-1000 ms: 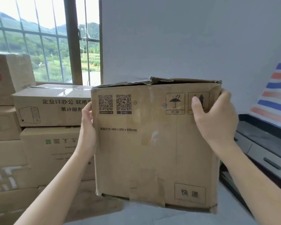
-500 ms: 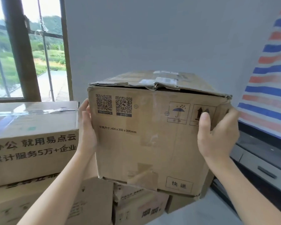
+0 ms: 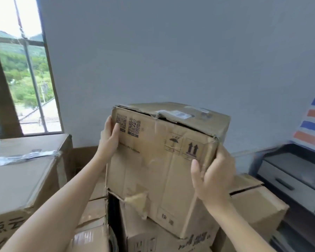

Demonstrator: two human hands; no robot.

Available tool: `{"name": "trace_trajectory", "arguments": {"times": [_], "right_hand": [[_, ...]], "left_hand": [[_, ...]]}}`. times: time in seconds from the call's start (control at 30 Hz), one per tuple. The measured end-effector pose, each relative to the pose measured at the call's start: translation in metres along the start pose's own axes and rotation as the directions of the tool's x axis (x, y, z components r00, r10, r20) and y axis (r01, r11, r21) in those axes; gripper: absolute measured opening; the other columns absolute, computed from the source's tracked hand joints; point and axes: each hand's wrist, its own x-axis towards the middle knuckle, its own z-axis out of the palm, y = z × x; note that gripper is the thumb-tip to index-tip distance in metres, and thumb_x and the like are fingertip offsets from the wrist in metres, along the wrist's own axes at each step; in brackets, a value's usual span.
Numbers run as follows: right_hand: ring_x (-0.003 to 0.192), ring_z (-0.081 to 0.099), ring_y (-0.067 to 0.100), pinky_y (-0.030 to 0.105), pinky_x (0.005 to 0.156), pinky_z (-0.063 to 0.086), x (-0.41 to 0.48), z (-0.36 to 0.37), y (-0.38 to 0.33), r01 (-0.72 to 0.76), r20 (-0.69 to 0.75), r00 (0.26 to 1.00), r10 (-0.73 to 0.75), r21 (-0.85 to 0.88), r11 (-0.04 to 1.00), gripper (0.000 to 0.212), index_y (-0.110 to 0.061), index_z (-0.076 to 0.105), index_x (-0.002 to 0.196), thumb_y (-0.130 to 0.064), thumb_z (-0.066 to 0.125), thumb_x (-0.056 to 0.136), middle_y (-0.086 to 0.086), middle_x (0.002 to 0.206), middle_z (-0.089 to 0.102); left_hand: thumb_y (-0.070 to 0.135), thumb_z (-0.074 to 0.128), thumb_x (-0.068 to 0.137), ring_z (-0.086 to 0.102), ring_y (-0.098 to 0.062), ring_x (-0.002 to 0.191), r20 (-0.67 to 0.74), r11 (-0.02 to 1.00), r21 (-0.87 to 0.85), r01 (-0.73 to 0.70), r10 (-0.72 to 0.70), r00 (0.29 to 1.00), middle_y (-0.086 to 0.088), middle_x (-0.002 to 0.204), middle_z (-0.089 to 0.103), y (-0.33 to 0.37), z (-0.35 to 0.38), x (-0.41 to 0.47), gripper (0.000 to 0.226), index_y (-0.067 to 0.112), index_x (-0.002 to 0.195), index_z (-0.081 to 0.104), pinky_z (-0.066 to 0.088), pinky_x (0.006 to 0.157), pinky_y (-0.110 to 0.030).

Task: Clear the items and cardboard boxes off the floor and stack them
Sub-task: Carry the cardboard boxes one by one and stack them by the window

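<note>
A worn brown cardboard box (image 3: 153,170) with QR codes and arrow marks is at the centre, tilted, its bottom on or just above lower boxes (image 3: 253,206) of the stack. My left hand (image 3: 108,140) grips its upper left edge, thumb over a QR code. My right hand (image 3: 213,175) grips its right front corner, thumb on the front face and fingers round the side. The box's top flaps are torn and crumpled.
A large taped box (image 3: 20,179) stands at the left, level with the held box. More boxes (image 3: 91,224) lie below between them. A window (image 3: 24,88) is at the back left, a grey wall behind, a dark drawer cabinet (image 3: 289,179) at the right.
I have moved closer and the box has gone forward and down over the stack by the wall. My left thumb has come round onto the front face; my right hand has slid lower.
</note>
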Motion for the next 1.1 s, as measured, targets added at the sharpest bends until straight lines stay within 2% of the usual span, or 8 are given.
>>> {"name": "trace_trajectory", "arguments": {"times": [0.1, 0.33, 0.5, 0.63, 0.77, 0.87, 1.0, 1.1], "right_hand": [[0.103, 0.047, 0.04, 0.054, 0.079, 0.051, -0.04, 0.057, 0.027, 0.121, 0.256, 0.965, -0.057, -0.241, 0.963, 0.067, -0.001, 0.04, 0.122, -0.058, 0.026, 0.089, 0.03, 0.115, 0.051], [0.111, 0.038, 0.042, 0.048, 0.091, 0.031, -0.064, 0.1, 0.03, 0.257, 0.092, 0.965, -0.244, -0.163, 0.953, 0.065, -0.012, 0.024, 0.132, -0.061, 0.028, 0.089, 0.029, 0.126, 0.033], [0.12, 0.033, 0.039, 0.04, 0.102, 0.025, -0.04, 0.088, 0.037, 0.145, 0.07, 0.987, -0.145, 0.005, 0.989, 0.071, -0.008, 0.039, 0.124, -0.067, 0.023, 0.089, 0.025, 0.131, 0.033], [0.134, 0.021, 0.032, 0.041, 0.107, 0.016, -0.002, 0.082, 0.061, 0.11, 0.279, 0.956, -0.09, -0.055, 0.992, 0.076, -0.014, 0.028, 0.135, -0.072, 0.014, 0.088, 0.021, 0.143, 0.034], [0.129, 0.031, 0.031, 0.047, 0.1, 0.029, -0.016, 0.078, 0.062, 0.231, 0.336, 0.923, -0.189, -0.088, 0.969, 0.067, -0.017, 0.041, 0.122, -0.066, 0.01, 0.091, 0.009, 0.134, 0.038], [0.124, 0.037, 0.032, 0.048, 0.097, 0.03, -0.053, 0.077, 0.043, 0.389, 0.365, 0.875, -0.317, -0.141, 0.91, 0.061, -0.018, 0.044, 0.119, -0.065, 0.016, 0.091, 0.01, 0.131, 0.041], [0.121, 0.038, 0.034, 0.051, 0.096, 0.027, -0.055, 0.087, 0.023, 0.389, 0.364, 0.888, -0.282, -0.265, 0.883, 0.056, -0.023, 0.044, 0.118, -0.065, 0.02, 0.09, 0.008, 0.128, 0.042], [0.121, 0.037, 0.031, 0.05, 0.095, 0.026, -0.047, 0.094, 0.018, 0.402, 0.435, 0.864, -0.254, -0.292, 0.868, 0.058, -0.027, 0.043, 0.119, -0.068, 0.017, 0.088, 0.003, 0.128, 0.041]], "left_hand": [[0.03, 0.041, 0.092, 0.013, -0.03, 0.143, 0.122, 0.935, 0.303, 0.186, -0.231, 0.965, -0.004, 0.158, 0.011, -0.036, 0.019, 0.032, 0.065, 0.018, 0.151, 0.015, 0.014, 0.115, -0.041], [0.023, 0.045, 0.083, 0.022, -0.02, 0.14, 0.123, 0.946, 0.031, 0.322, -0.324, 0.938, 0.004, 0.153, 0.014, -0.049, 0.015, 0.049, 0.065, 0.022, 0.146, 0.029, 0.021, 0.116, -0.04], [0.066, 0.046, 0.073, 0.027, -0.022, 0.139, 0.087, 0.889, -0.201, 0.411, -0.402, 0.912, 0.004, 0.153, 0.022, -0.045, 0.017, 0.041, 0.081, 0.034, 0.145, 0.03, 0.026, 0.112, -0.052], [0.077, 0.05, 0.056, 0.026, -0.031, 0.138, 0.072, 0.863, -0.21, 0.459, -0.455, 0.888, 0.001, 0.153, 0.014, -0.038, 0.034, 0.023, 0.1, 0.048, 0.144, 0.013, 0.028, 0.11, -0.054], [0.063, 0.053, 0.057, 0.024, -0.026, 0.139, 0.107, 0.848, -0.294, 0.442, -0.43, 0.897, 0.001, 0.153, 0.02, -0.047, 0.035, 0.022, 0.093, 0.049, 0.143, 0.019, 0.024, 0.112, -0.054], [0.049, 0.056, 0.06, 0.045, -0.023, 0.128, 0.137, 0.829, -0.372, 0.417, -0.396, 0.908, 0.001, 0.142, 0.044, -0.062, 0.03, 0.01, 0.084, 0.045, 0.14, 0.03, 0.034, 0.108, -0.05], [0.025, 0.044, 0.092, 0.053, -0.004, 0.09, 0.209, 0.796, -0.386, 0.466, -0.416, 0.885, 0.013, 0.114, 0.055, -0.061, 0.036, 0.02, 0.055, 0.032, 0.145, 0.029, 0.042, 0.081, -0.025], [0.022, 0.046, 0.092, 0.054, -0.017, 0.114, 0.182, 0.801, -0.397, 0.447, -0.409, 0.894, 0.002, 0.132, 0.052, -0.054, 0.041, 0.027, 0.054, 0.025, 0.144, 0.031, 0.041, 0.103, -0.038]]}}
